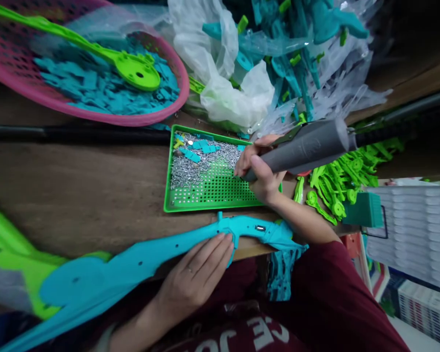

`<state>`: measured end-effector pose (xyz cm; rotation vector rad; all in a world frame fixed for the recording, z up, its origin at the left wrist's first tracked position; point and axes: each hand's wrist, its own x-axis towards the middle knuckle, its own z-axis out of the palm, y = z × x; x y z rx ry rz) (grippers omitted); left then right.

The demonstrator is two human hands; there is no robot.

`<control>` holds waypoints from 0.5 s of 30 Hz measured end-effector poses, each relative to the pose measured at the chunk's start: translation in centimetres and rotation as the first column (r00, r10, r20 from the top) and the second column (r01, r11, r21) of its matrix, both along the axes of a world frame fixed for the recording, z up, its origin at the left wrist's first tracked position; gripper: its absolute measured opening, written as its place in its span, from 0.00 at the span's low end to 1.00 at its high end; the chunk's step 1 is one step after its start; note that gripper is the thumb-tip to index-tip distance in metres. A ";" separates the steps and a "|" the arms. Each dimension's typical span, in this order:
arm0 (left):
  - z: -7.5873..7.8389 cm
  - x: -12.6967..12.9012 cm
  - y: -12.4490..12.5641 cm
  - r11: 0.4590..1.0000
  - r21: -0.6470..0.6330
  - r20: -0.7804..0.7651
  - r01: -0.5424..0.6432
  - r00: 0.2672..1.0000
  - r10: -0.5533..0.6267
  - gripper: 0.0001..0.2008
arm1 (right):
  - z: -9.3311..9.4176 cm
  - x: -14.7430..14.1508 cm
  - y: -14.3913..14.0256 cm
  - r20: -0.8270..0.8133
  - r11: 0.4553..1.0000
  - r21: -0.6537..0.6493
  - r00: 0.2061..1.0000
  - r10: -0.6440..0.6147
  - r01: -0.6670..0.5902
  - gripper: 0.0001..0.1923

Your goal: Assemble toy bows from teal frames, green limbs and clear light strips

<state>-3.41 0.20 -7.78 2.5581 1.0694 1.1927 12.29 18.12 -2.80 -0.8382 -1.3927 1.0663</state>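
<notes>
My left hand lies with fingers stretched flat and close together on a long blue plastic toy-gun-shaped part; its thumb is hidden. The part has small screw holes and a small dark slot near its right end. My right hand is wrapped round a grey corded electric screwdriver, its rear end up to the right. That hand is above the right side of a green perforated tray. Small silver screws and a few blue pieces lie in the tray.
A pink basket of small blue parts stands back left, a lime-green part across it. Plastic bags and blue parts crowd the back. Lime-green parts are heaped right, near a teal box. A dark bar lies left.
</notes>
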 end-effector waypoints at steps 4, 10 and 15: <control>-0.1 0.0 -0.3 0.998 0.013 0.000 -0.066 0.998 0.066 0.15 | 0.0 0.0 -0.3 0.066 0.998 -0.031 0.997 -0.045 0.047 0.23; -0.2 0.0 -0.2 0.996 0.046 -0.012 -0.082 0.996 0.083 0.15 | -0.6 -0.1 -0.3 0.092 0.996 -0.041 0.993 -0.074 0.078 0.24; -0.3 0.0 -0.9 0.973 0.128 -0.100 -0.192 0.974 0.205 0.14 | 2.0 -0.4 -1.8 0.111 0.993 -0.030 0.987 -0.113 0.117 0.21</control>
